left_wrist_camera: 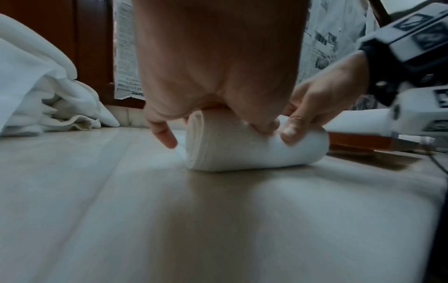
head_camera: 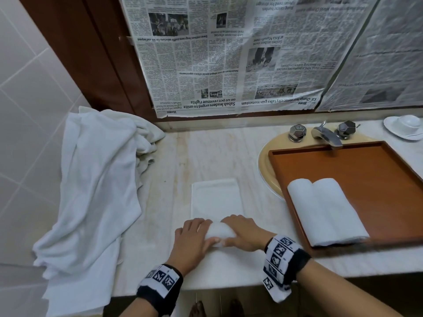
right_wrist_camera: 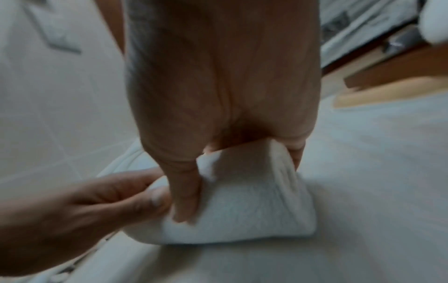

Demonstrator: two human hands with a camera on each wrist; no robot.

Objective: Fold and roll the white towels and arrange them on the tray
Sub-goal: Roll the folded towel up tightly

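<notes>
Where tray lies, rolled towels

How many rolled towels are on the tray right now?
2, side by side at the near left of the wooden tray: one rolled towel leftmost, the other touching its right.

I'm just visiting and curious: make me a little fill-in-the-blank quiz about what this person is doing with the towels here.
1. Both hands, the left hand and the right hand, are curled around one half-rolled ____ on the counter.
2. The number of finished rolled towels already lying on the wooden tray is ____.
3. The tray sits over the ____, just below the faucet.
4. The heap of unfolded towels lies to the person's ____.

Missing words: towel; two; sink; left
</notes>
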